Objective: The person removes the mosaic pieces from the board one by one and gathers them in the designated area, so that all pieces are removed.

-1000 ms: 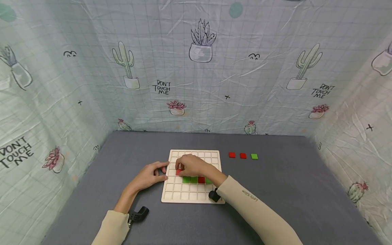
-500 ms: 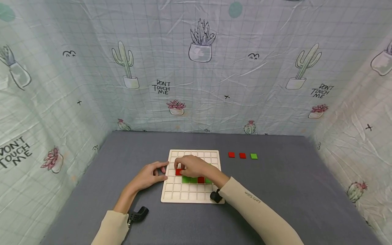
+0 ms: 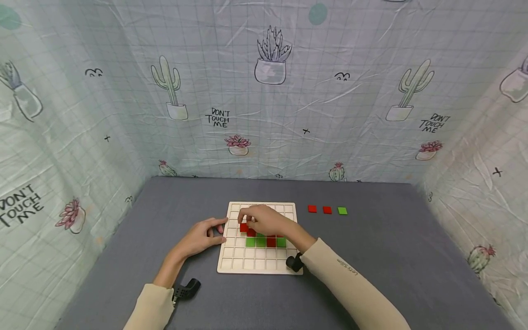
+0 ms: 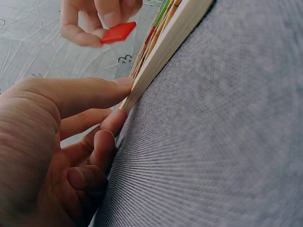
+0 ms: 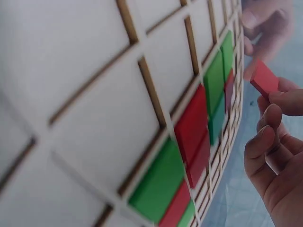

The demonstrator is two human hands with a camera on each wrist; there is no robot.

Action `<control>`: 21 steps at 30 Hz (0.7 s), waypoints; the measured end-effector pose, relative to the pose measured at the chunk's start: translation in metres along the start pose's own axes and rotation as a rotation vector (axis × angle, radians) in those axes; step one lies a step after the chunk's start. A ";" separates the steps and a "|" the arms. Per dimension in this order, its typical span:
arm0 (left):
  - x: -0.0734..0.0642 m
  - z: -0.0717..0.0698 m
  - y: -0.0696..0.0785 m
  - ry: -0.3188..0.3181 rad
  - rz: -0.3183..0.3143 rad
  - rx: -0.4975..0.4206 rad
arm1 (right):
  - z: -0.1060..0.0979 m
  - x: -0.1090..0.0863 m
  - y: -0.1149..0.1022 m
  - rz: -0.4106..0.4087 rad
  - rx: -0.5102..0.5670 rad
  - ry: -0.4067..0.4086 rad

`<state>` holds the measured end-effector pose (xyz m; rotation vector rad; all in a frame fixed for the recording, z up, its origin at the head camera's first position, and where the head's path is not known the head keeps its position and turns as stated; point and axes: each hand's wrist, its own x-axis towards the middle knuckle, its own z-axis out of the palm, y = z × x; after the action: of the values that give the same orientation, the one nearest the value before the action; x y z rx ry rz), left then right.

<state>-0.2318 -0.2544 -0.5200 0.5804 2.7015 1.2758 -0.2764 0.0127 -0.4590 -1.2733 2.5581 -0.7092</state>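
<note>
My right hand (image 3: 267,221) pinches a red square tile (image 3: 244,228) between thumb and fingertips above the wooden grid board (image 3: 239,264). In the right wrist view the held tile (image 5: 264,79) is tilted and clear of the board. Green tiles (image 3: 261,242) and red tiles (image 3: 271,242) fill neighbouring cells in the middle rows, partly hidden under the right hand. My left hand (image 3: 202,238) touches the board's left edge with thumb and index fingertips spread along it. The left wrist view shows the left thumb (image 4: 90,92) against that edge, other fingers loosely bent.
Two red tiles (image 3: 327,210) and one green tile (image 3: 342,211) lie in a row on the dark grey table (image 3: 371,238), right of the board. Cloth with cactus prints (image 3: 288,110) walls the back and sides. Each wrist carries a black camera (image 3: 187,288).
The right hand has lifted the red tile up and slightly to the right from low over the board's left part. More tiles now show beneath. The left hand stays at the edge.
</note>
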 end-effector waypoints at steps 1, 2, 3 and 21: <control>0.000 0.000 0.000 -0.001 -0.001 0.000 | -0.002 -0.002 0.001 0.001 0.007 0.004; 0.000 0.000 0.000 -0.001 -0.005 -0.001 | -0.005 -0.004 0.003 0.004 0.010 0.006; 0.000 -0.001 0.000 -0.001 -0.006 0.000 | -0.007 -0.007 0.004 0.009 0.017 0.006; 0.000 0.000 0.001 -0.016 -0.007 0.006 | -0.031 -0.052 0.040 0.082 0.033 0.092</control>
<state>-0.2314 -0.2539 -0.5194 0.5782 2.6930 1.2564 -0.2840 0.0849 -0.4543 -1.1433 2.6426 -0.8073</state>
